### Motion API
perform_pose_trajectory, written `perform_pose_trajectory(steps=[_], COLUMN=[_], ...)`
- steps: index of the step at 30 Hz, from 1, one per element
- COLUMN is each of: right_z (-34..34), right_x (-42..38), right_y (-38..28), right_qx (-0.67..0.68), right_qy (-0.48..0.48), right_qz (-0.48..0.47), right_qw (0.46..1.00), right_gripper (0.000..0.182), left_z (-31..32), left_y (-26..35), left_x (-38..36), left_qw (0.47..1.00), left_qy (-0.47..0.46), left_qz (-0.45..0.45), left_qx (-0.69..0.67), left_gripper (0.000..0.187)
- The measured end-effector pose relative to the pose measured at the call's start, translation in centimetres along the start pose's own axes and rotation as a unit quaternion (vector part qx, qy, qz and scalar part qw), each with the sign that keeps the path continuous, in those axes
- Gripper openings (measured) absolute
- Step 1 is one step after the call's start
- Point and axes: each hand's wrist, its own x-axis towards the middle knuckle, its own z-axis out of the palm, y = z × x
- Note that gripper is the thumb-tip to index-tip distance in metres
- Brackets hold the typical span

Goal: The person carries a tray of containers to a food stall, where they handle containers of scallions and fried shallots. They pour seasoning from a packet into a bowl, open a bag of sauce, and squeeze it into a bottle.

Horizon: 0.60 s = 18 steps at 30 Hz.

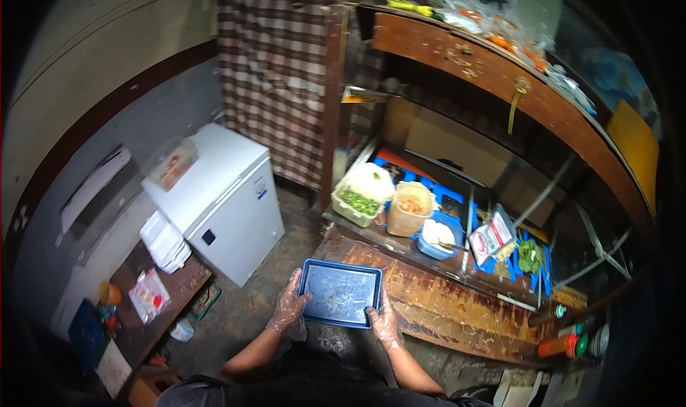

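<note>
Both hands wore clear plastic gloves and held a blue tray level over the near edge of a worn wooden surface. The left hand had its grip clenched on the tray's left rim, fingers curled over the edge. The right hand grasped the tray's lower right corner in the same way. The tray's inside looked wet or smeared.

Beyond it on the surface stood a tub of greens, a plastic jar and a blue bowl. A white freezer stood to the left on the floor, well apart from the tray.
</note>
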Motion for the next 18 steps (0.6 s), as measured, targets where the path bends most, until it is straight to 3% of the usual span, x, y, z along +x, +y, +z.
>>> perform_pose_trajectory(steps=[3,5,8,11,13,18], right_z=[0.7,1.9,4.0,7.4,9.3,14.4], right_x=[1.0,1.4,2.0,1.9,2.0,0.9], right_y=[-2.2,-3.5,-5.3,-6.1,-7.7,-11.2], right_qx=[-0.020,0.132,0.137,0.146,0.129,0.109], right_qy=[-0.069,-0.147,-0.220,-0.239,-0.276,-0.352], right_qz=[-0.024,0.052,0.084,-0.010,-0.025,-0.024], right_qw=[0.997,0.979,0.962,0.960,0.952,0.929], right_gripper=[0.072,0.073,0.073,0.072,0.072,0.070], left_z=[-1.7,-3.1,-5.2,-7.6,-9.1,-12.2], left_y=[0.2,0.7,1.3,2.5,5.0,7.2], left_x=[-3.0,-5.1,-7.7,-10.6,-12.9,-18.5], left_qw=[0.998,0.994,0.986,0.975,0.959,0.931], left_qy=[0.055,0.094,0.151,0.217,0.233,0.304], left_qz=[-0.013,-0.029,-0.053,-0.049,-0.078,-0.069], left_qx=[-0.024,-0.037,-0.038,-0.004,0.142,0.190], left_gripper=[0.074,0.074,0.075,0.075,0.075,0.077])
